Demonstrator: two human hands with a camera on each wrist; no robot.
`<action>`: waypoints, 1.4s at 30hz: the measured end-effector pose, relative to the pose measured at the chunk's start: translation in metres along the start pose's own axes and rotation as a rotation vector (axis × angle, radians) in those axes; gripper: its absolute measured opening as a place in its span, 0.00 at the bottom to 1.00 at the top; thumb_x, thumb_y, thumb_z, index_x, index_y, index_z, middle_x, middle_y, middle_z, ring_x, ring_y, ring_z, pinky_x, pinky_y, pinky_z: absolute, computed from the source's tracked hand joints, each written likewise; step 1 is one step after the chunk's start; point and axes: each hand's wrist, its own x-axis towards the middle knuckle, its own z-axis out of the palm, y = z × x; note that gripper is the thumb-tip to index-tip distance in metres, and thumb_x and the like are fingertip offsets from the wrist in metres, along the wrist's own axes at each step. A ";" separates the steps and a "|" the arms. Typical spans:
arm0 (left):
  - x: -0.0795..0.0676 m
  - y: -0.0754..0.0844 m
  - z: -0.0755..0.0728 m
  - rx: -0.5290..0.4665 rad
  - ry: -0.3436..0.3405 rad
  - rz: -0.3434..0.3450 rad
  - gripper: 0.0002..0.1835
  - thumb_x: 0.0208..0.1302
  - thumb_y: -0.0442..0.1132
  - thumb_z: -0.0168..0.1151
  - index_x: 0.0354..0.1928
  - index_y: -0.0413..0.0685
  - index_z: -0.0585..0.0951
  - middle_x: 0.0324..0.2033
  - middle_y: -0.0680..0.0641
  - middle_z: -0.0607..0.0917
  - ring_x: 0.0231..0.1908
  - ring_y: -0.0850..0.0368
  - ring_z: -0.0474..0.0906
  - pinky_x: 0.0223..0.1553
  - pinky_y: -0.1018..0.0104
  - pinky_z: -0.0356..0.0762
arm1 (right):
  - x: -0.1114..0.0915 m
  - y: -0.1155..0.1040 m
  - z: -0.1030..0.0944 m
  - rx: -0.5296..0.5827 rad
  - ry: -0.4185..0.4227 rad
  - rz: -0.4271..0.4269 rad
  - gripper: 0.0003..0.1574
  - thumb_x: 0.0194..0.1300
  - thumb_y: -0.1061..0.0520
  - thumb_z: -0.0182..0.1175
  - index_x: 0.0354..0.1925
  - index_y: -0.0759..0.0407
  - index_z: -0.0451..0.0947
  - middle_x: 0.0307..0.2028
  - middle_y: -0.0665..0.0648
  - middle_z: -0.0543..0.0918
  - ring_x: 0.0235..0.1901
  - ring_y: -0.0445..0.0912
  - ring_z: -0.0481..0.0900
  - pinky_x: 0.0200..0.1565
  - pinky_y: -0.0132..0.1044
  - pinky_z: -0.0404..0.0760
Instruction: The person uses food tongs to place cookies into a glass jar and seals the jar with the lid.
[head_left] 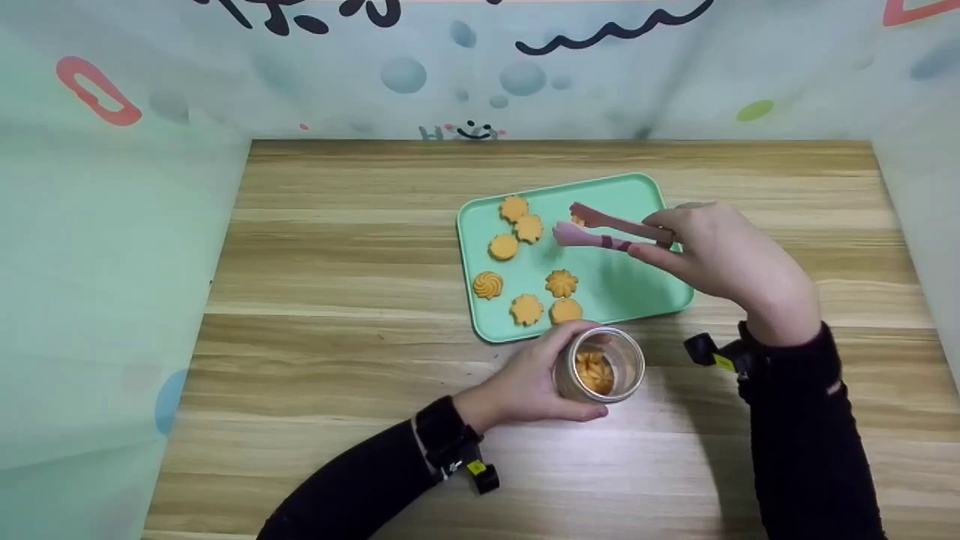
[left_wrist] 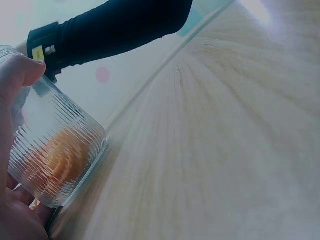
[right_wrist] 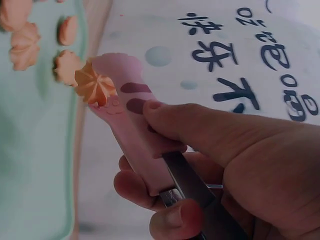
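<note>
My left hand (head_left: 525, 382) grips a clear ribbed glass jar (left_wrist: 82, 120), its open mouth facing up in the head view. Orange-brown cookies (head_left: 595, 373) lie at the bottom of the jar. With my right hand (head_left: 739, 255) I hold pink paw-tipped tongs (head_left: 619, 223), thumb on one arm and fingers on the other. Between the tong tips is a ridged, flower-shaped cookie (right_wrist: 95, 87), mostly hidden by the tips in the head view. The tongs are over the green tray (head_left: 637, 281), up and to the right of several cookies.
Several flower-shaped and swirled cookies (head_left: 527, 309) lie on the left half of the tray. The jar stands close by the tray's near edge. A wooden table (head_left: 337, 262) is under everything, with printed curtains (head_left: 405, 105) at the back and sides.
</note>
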 end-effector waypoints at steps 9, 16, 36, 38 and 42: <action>-0.001 -0.001 0.000 0.005 0.003 0.001 0.53 0.53 0.51 0.89 0.78 0.61 0.67 0.69 0.60 0.77 0.66 0.63 0.75 0.71 0.60 0.74 | -0.047 -0.023 -0.027 0.019 0.166 -0.084 0.11 0.75 0.55 0.72 0.51 0.57 0.88 0.31 0.46 0.83 0.27 0.40 0.73 0.29 0.29 0.71; -0.001 -0.002 0.001 0.009 0.005 -0.012 0.53 0.53 0.52 0.89 0.78 0.61 0.68 0.69 0.58 0.78 0.66 0.63 0.76 0.71 0.60 0.75 | -0.082 -0.034 -0.037 0.040 0.190 -0.118 0.17 0.67 0.58 0.78 0.54 0.50 0.90 0.33 0.42 0.82 0.24 0.35 0.72 0.26 0.25 0.70; 0.000 0.000 0.001 -0.039 -0.021 -0.019 0.53 0.54 0.50 0.89 0.78 0.61 0.67 0.69 0.56 0.77 0.67 0.62 0.75 0.70 0.61 0.76 | -0.133 -0.041 -0.034 0.032 0.124 -0.136 0.26 0.55 0.55 0.85 0.53 0.45 0.89 0.36 0.36 0.83 0.22 0.26 0.66 0.22 0.22 0.67; 0.000 0.000 0.001 -0.033 -0.019 -0.023 0.53 0.53 0.50 0.89 0.78 0.62 0.67 0.68 0.56 0.78 0.66 0.62 0.75 0.70 0.61 0.76 | -0.134 -0.041 -0.033 0.029 0.121 -0.132 0.27 0.55 0.55 0.85 0.53 0.45 0.89 0.36 0.35 0.83 0.22 0.25 0.66 0.22 0.22 0.67; -0.001 0.000 0.000 -0.017 -0.010 -0.032 0.54 0.53 0.51 0.89 0.78 0.62 0.67 0.68 0.56 0.78 0.66 0.62 0.76 0.69 0.61 0.77 | -0.135 -0.041 -0.033 0.029 0.115 -0.129 0.27 0.55 0.55 0.85 0.53 0.46 0.89 0.36 0.35 0.82 0.22 0.25 0.65 0.22 0.22 0.66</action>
